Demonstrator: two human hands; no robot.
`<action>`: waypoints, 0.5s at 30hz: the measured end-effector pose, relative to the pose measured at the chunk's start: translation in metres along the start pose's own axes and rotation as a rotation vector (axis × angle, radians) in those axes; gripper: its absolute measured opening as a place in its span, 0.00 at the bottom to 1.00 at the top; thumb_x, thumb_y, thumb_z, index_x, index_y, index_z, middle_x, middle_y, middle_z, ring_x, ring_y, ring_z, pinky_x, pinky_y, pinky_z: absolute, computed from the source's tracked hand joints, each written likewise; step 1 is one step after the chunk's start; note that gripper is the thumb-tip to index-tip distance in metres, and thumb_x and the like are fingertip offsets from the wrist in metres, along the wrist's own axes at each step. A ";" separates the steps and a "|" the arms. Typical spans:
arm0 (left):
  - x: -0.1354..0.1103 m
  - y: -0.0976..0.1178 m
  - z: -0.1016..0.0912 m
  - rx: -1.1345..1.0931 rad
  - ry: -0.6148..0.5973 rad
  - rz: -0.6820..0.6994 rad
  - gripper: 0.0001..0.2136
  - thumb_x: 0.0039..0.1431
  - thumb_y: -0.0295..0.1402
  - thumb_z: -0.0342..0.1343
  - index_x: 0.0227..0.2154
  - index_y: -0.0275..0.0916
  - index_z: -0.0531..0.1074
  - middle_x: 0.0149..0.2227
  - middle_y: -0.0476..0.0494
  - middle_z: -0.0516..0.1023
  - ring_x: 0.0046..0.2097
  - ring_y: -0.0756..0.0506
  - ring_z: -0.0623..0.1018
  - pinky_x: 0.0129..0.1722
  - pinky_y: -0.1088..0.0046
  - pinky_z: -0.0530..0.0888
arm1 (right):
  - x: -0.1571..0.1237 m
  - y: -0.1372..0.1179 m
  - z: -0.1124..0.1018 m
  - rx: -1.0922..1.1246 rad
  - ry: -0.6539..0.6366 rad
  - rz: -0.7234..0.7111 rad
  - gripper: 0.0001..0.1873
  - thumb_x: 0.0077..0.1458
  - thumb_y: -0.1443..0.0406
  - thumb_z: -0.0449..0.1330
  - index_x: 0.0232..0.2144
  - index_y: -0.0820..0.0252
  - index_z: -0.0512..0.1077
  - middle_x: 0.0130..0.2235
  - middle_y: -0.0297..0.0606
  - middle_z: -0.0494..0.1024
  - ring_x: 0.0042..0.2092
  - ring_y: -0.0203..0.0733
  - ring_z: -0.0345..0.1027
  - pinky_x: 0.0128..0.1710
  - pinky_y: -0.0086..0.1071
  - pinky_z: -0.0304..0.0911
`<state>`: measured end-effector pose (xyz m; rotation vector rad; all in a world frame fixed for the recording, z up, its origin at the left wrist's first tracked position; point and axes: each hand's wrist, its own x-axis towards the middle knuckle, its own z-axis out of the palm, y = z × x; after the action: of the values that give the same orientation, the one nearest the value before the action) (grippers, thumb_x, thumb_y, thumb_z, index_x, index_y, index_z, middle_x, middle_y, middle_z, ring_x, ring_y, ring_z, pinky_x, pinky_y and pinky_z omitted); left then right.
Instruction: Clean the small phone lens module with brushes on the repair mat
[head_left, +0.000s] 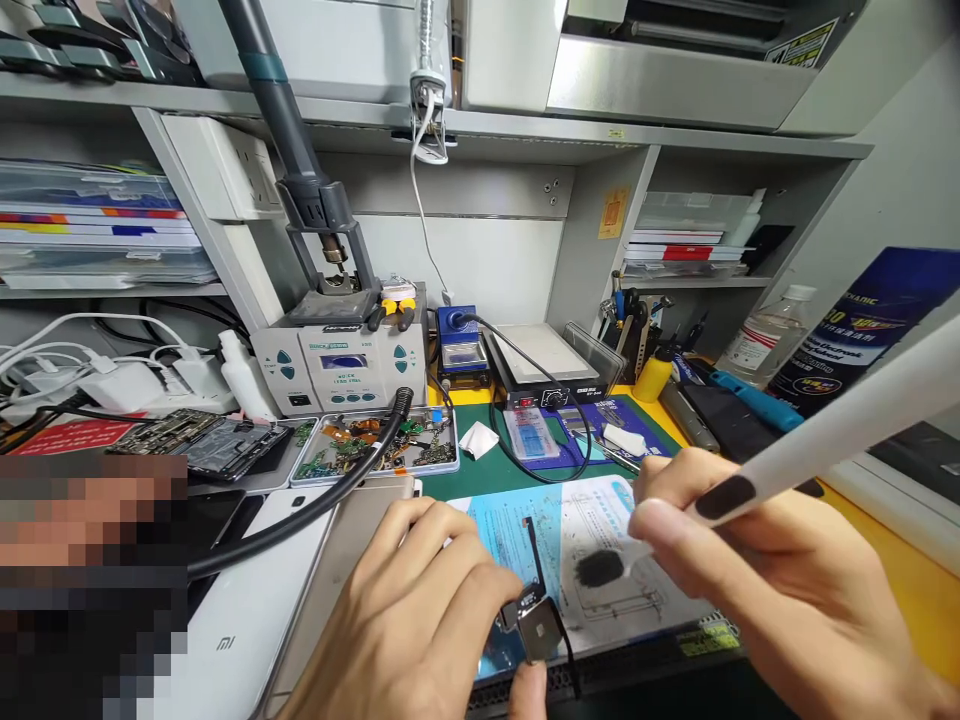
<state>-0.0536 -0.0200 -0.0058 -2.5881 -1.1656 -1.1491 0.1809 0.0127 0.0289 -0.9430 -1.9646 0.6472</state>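
Observation:
My left hand (420, 610) pinches a small black electronic part (540, 628) between finger and thumb, low in the middle of the head view. The part has a dull square metal face, and a thin black flex cable (534, 550) sticks up from it. In my right hand (780, 570) is a brush with a long white handle (840, 430). Its dark bristles (600, 568) point left, a short way right of the part and apart from it. Beneath both lies a blue and white printed sheet (622, 620), with marks on it.
Behind stands a grey rework station (345, 360) with a black hose (367, 470) curving forward. A tray of circuit boards (446, 462), a hot plate (547, 360) and a blue soldering station (459, 340) are nearby. A white phone back (240, 610) lies left; bottles (765, 335) stand right.

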 end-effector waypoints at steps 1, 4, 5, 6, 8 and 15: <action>-0.001 -0.001 0.000 0.002 -0.009 0.007 0.04 0.55 0.27 0.58 0.34 0.37 0.73 0.31 0.43 0.74 0.37 0.41 0.70 0.38 0.58 0.67 | 0.001 0.000 -0.001 0.029 0.008 0.041 0.13 0.67 0.61 0.56 0.28 0.54 0.68 0.26 0.31 0.67 0.28 0.36 0.61 0.27 0.29 0.59; -0.002 -0.004 0.001 -0.003 -0.020 0.023 0.04 0.56 0.28 0.58 0.35 0.38 0.73 0.31 0.43 0.74 0.37 0.41 0.71 0.38 0.59 0.67 | 0.007 -0.003 -0.003 0.160 -0.046 0.144 0.20 0.68 0.55 0.54 0.24 0.56 0.67 0.22 0.31 0.67 0.25 0.36 0.61 0.25 0.28 0.59; -0.002 -0.004 0.002 -0.008 -0.022 0.026 0.04 0.56 0.28 0.59 0.35 0.38 0.73 0.31 0.44 0.74 0.37 0.41 0.71 0.38 0.60 0.67 | 0.009 -0.003 -0.003 0.214 -0.073 0.189 0.19 0.67 0.54 0.54 0.26 0.56 0.68 0.21 0.30 0.67 0.24 0.36 0.61 0.24 0.28 0.59; -0.003 -0.005 0.002 -0.015 -0.027 0.024 0.05 0.56 0.29 0.59 0.36 0.38 0.73 0.31 0.44 0.74 0.37 0.41 0.71 0.38 0.60 0.67 | 0.011 -0.003 -0.003 0.272 -0.101 0.241 0.18 0.67 0.54 0.55 0.28 0.56 0.69 0.21 0.30 0.68 0.24 0.35 0.61 0.24 0.27 0.59; -0.002 -0.006 0.002 -0.035 -0.025 0.013 0.06 0.55 0.29 0.60 0.36 0.39 0.72 0.32 0.45 0.74 0.37 0.41 0.71 0.38 0.60 0.67 | 0.013 -0.001 -0.004 0.382 -0.159 0.322 0.14 0.66 0.54 0.57 0.34 0.57 0.70 0.20 0.28 0.69 0.24 0.34 0.62 0.26 0.27 0.61; -0.003 -0.005 0.003 -0.126 -0.007 -0.065 0.04 0.56 0.30 0.59 0.34 0.40 0.71 0.31 0.48 0.73 0.35 0.44 0.70 0.35 0.65 0.66 | 0.013 0.003 -0.006 0.657 -0.330 0.462 0.10 0.61 0.59 0.64 0.34 0.60 0.72 0.22 0.31 0.76 0.25 0.35 0.69 0.29 0.29 0.65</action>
<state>-0.0562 -0.0171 -0.0108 -2.6657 -1.2260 -1.2674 0.1829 0.0255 0.0355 -0.8992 -1.6104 1.6782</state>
